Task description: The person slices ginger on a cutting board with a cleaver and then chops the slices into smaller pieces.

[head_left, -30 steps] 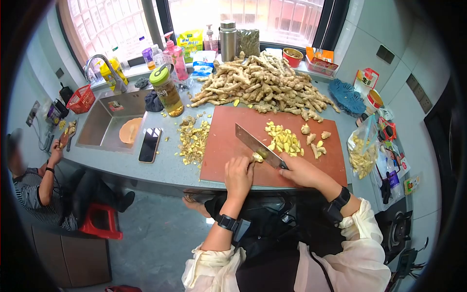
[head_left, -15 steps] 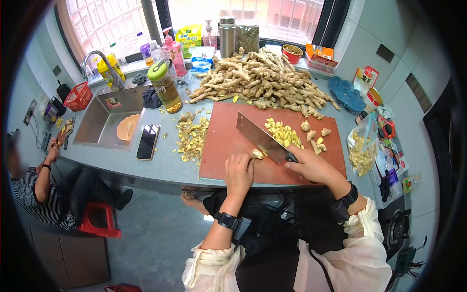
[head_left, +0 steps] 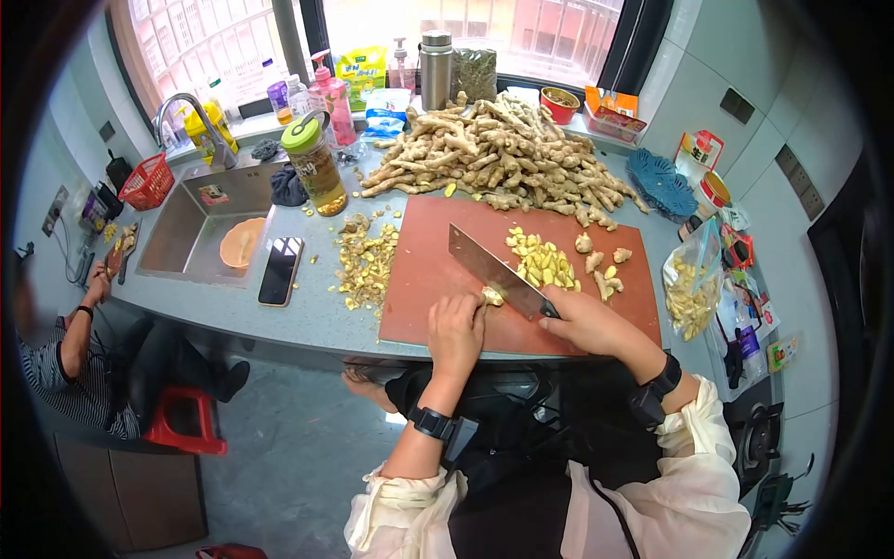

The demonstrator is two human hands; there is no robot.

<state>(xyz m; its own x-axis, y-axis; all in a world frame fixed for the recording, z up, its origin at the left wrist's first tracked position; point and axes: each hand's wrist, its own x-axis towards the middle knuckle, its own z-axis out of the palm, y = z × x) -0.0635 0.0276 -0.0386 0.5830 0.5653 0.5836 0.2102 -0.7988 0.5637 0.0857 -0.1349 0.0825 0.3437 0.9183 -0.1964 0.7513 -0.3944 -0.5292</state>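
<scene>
My right hand is wrapped round the black handle of a cleaver. Its broad blade slants up and left above the reddish-brown cutting board. Close beside the blade, my left hand is closed on a small piece of ginger, pressing it to the board; the fingers partly hide the piece. Behind the blade lies a heap of cut yellow ginger. A few unpeeled ginger knobs rest to its right. Ginger peelings and scraps are strewn left of the board.
A large pile of whole ginger stands behind the board. To the left are a phone, a lidded jar and a sink. A bag of ginger sits at right. Another person sits at far left.
The cleaver and my right hand have shifted slightly left, with the blade tilted a little differently. My left hand stays on the ginger piece. The view has moved slightly.
</scene>
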